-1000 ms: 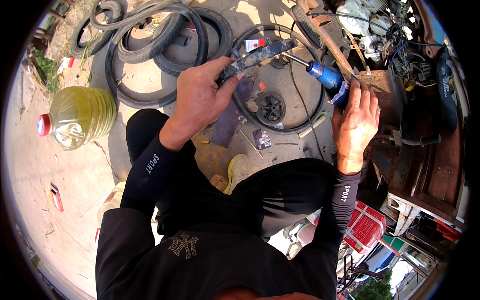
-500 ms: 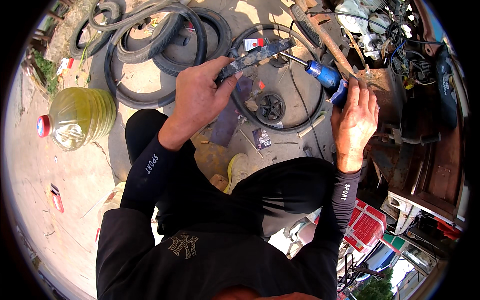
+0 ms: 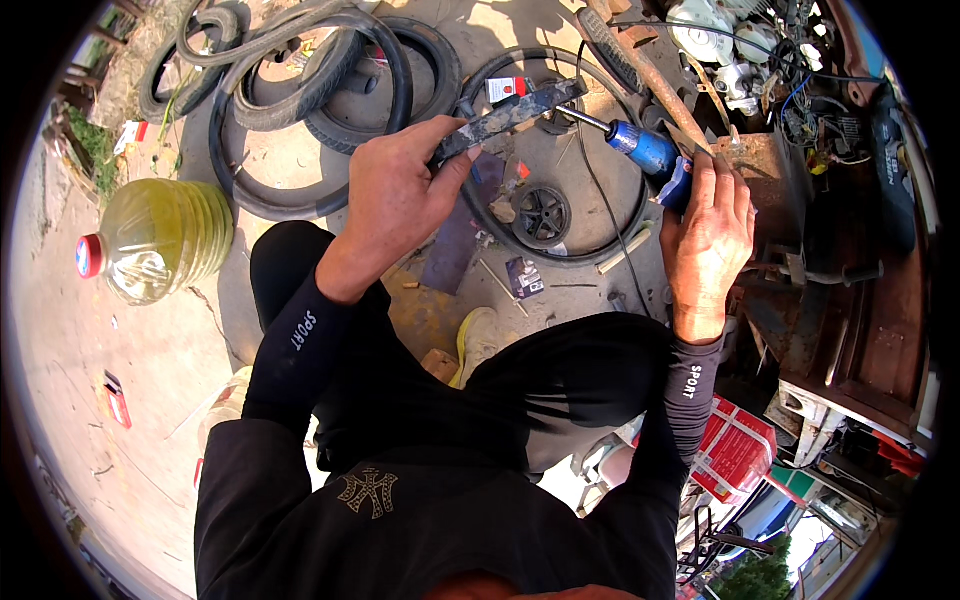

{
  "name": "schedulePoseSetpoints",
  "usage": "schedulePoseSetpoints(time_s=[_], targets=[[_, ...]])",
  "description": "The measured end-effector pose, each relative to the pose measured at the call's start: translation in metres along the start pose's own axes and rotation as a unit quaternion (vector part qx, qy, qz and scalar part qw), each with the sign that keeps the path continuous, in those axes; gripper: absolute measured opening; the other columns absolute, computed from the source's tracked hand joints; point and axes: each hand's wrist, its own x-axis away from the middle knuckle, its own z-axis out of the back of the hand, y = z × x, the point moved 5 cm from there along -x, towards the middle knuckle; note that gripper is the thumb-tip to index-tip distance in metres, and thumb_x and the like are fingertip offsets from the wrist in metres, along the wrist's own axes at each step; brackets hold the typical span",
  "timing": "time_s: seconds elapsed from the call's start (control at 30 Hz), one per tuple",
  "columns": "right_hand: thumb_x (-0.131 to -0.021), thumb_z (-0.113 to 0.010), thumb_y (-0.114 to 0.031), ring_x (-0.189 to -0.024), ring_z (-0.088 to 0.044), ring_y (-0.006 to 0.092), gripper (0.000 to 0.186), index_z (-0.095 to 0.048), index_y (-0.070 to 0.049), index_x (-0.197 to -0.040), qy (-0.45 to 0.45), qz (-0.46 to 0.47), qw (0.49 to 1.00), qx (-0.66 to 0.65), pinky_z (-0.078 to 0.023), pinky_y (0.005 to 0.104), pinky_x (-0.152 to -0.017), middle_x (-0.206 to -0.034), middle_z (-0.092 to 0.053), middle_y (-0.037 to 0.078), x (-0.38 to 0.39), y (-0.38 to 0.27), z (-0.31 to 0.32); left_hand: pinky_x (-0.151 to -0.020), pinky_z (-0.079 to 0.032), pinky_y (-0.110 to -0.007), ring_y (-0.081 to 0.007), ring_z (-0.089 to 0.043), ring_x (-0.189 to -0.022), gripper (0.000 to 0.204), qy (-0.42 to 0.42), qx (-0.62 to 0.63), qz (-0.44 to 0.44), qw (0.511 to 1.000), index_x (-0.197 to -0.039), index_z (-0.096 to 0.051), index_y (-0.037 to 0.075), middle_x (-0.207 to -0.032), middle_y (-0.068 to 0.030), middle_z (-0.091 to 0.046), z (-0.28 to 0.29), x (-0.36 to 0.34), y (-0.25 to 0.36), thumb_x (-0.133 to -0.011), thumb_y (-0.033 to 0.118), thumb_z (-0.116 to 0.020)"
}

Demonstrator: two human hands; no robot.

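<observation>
My left hand (image 3: 405, 190) is closed round one end of a long, narrow, dirty dark bar (image 3: 510, 122), which slants up to the right in front of me. Its exact kind I cannot make out. On the right, my right hand (image 3: 712, 235) grips a blue-bodied hand tool (image 3: 640, 147) with a slim metal shaft. That shaft points up-left, and its tip meets or lies just behind the bar's right end; which of the two I cannot tell. My palm and fingers cover the tool's rear end.
Several black tyres (image 3: 230, 170) lie at the far left, a thin rim or tyre ring (image 3: 640, 215) around a small black wheel (image 3: 541, 216). A bottle of yellow liquid (image 3: 165, 240) stands left. Metal engine parts (image 3: 700, 30), a rusty box (image 3: 765, 165) and a red carton (image 3: 733, 450) crowd the right.
Both hands keep their grips. The tool and my right hand have shifted very slightly left; the bar stays nearly in place.
</observation>
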Motion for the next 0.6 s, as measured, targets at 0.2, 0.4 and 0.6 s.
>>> schedulePoseSetpoints(time_s=[0.2, 0.4, 0.6], targets=[[-0.068, -0.074, -0.004, -0.121, -0.058, 0.0343, 0.066, -0.057, -0.008, -0.132, -0.031, -0.011, 0.999, -0.010, -0.048, 0.0468, -0.101, -0.127, -0.062, 0.011, 0.001, 0.002, -0.005, -0.049, -0.039, -0.032, -0.0177, -0.050, -0.048, 0.019, -0.003, -0.006, 0.001, 1.000, -0.099, -0.071, 0.002, -0.061, -0.0115, -0.058, 0.000, 0.001, 0.000, -0.090, 0.018, -0.076], [-0.073, -0.073, -0.006, -0.112, -0.060, 0.0313, 0.056, -0.058, -0.008, -0.126, -0.014, 0.003, 1.000, -0.008, -0.048, 0.0454, -0.099, -0.120, -0.063, 0.009, 0.001, 0.002, -0.006, -0.050, -0.041, -0.033, -0.0223, -0.055, -0.050, 0.018, -0.006, -0.009, 0.006, 1.000, -0.099, -0.071, 0.003, -0.065, -0.0123, -0.061, -0.003, 0.001, -0.001, -0.089, 0.017, -0.075], [-0.066, -0.076, -0.003, -0.118, -0.058, 0.0335, 0.069, -0.055, -0.008, -0.132, -0.044, -0.001, 0.999, -0.015, -0.048, 0.0448, -0.101, -0.128, -0.062, 0.011, 0.003, 0.004, -0.010, -0.050, -0.045, -0.036, -0.0284, -0.062, -0.052, 0.020, -0.021, -0.031, 0.014, 0.999, -0.101, -0.073, 0.005, -0.071, -0.0138, -0.066, -0.005, 0.000, 0.000, -0.085, 0.016, -0.075]])
